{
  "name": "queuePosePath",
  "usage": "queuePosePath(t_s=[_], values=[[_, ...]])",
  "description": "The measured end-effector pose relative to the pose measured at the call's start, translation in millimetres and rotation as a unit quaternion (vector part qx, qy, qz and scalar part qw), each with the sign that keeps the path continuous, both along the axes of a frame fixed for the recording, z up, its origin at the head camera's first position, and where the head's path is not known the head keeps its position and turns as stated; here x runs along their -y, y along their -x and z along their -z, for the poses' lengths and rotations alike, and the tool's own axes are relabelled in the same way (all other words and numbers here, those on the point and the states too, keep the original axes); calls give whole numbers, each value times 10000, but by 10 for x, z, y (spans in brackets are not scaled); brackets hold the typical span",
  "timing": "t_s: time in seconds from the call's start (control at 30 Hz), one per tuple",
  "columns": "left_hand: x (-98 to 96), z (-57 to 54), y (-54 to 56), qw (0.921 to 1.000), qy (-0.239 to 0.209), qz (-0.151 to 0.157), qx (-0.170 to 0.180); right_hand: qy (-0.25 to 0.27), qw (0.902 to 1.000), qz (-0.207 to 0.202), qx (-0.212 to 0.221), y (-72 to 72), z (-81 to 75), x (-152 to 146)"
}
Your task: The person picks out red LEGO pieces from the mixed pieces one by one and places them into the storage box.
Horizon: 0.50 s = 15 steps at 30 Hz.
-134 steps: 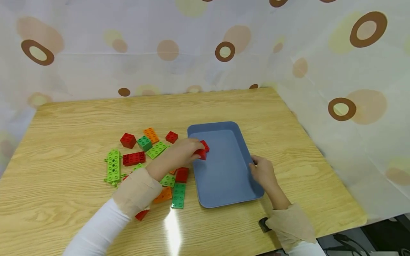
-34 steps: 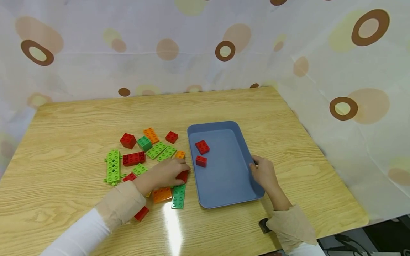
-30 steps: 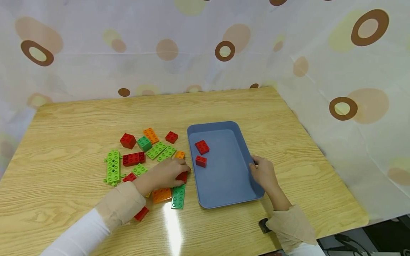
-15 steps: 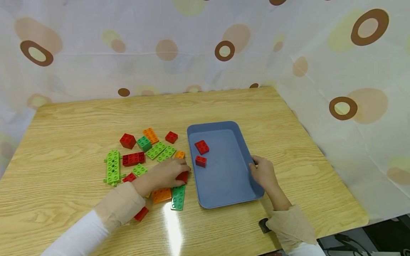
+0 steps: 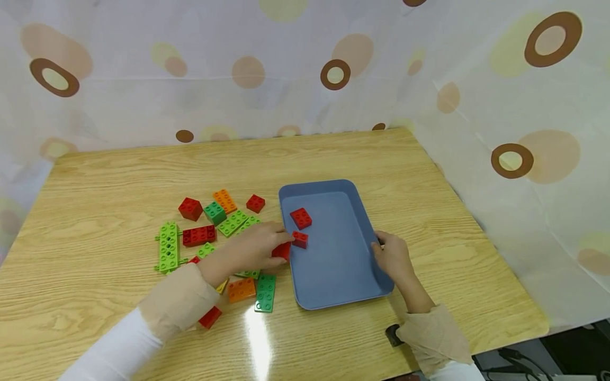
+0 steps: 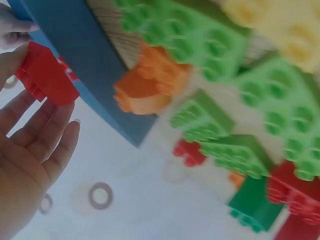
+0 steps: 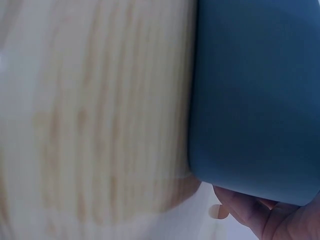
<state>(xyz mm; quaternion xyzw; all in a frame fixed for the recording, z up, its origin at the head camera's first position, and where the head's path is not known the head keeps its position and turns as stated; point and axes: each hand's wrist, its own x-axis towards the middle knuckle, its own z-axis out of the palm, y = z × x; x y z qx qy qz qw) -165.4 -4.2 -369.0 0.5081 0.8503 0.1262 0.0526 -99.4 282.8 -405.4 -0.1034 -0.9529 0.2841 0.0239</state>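
My left hand (image 5: 254,247) pinches a red toy building brick (image 5: 281,251) between thumb and fingers, at the left rim of the blue tray (image 5: 340,264). In the left wrist view the brick (image 6: 47,75) shows its studs towards the palm, and the other fingers spread behind it. Two red bricks lie inside the tray near its left side: a square one (image 5: 301,217) and a smaller one (image 5: 300,239). My right hand (image 5: 393,257) grips the tray's right rim; the right wrist view shows its fingers (image 7: 240,205) under the tray's edge.
Loose bricks crowd the table left of the tray, among them a dark green plate (image 5: 265,293), an orange brick (image 5: 241,290) and a light green wheel base (image 5: 169,247). One red brick (image 5: 210,317) lies near the left sleeve. A patterned cloth (image 5: 286,106) hangs behind the table.
Earlier the left hand set a red brick in the tray, then reached back to the pile. Now it has lifted another red brick rightward to the tray's rim. The right hand has stayed put.
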Motion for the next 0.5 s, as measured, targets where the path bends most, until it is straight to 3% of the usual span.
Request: queuePosePath(t_s=[0.27,0.5], values=[[-349,-2,-104,9974,149,639,-309,-24,10000,35,-2,-14,1,-12],[-533,107,-190,9948,555,848,-93,-10,10000,-22,66,0,-17,-4]])
